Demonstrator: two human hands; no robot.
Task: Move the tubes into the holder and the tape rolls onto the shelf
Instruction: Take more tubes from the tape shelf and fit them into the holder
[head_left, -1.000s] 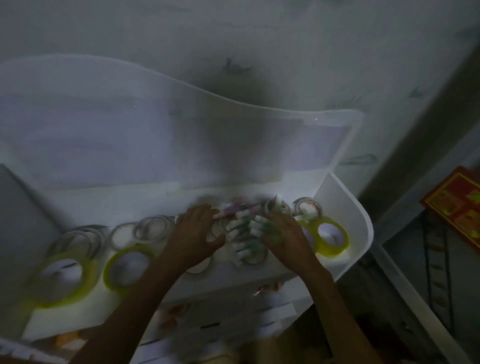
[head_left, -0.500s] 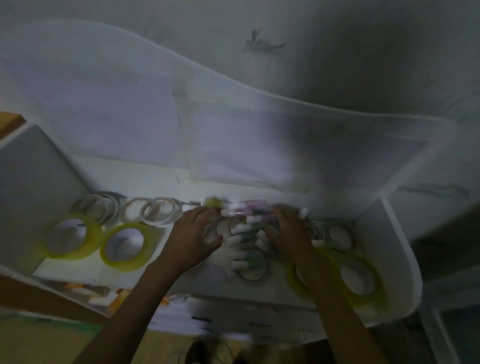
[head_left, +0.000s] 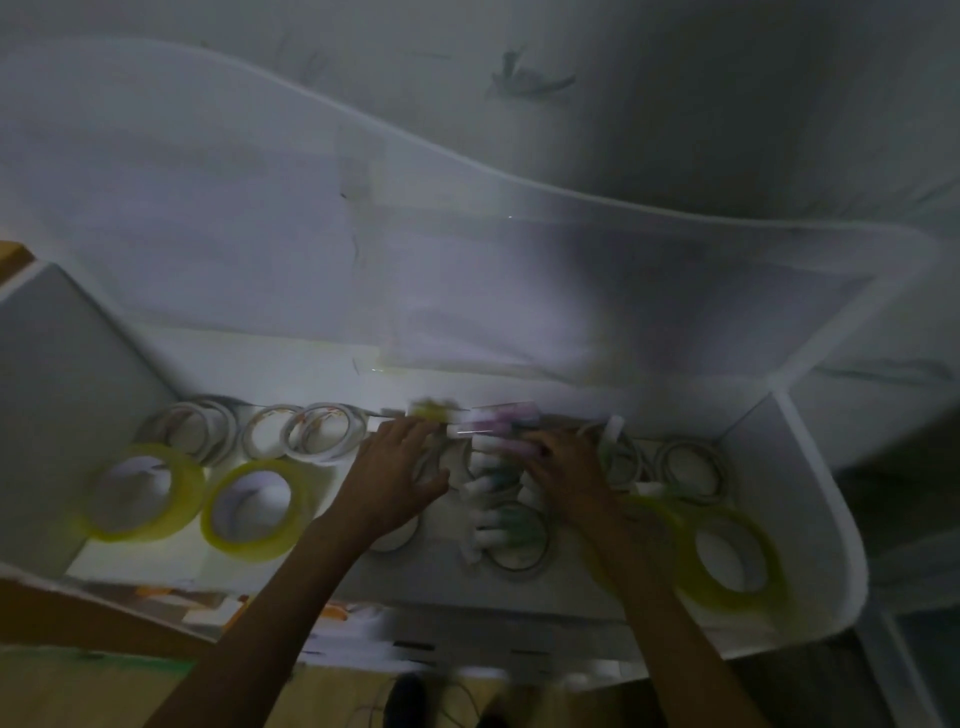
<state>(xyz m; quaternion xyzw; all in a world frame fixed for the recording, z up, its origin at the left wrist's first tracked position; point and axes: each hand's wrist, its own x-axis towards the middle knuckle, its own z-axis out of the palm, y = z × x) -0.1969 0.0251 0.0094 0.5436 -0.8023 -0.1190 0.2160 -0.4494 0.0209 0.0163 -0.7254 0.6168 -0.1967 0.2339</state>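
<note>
Both hands are down on the white shelf among the tubes: the left hand curls over their caps, the right hand over pink ones at the back; whether either actually grips is too blurred to tell. Yellow tape rolls lie either side

left hand spread slightly, view steadier
</note>
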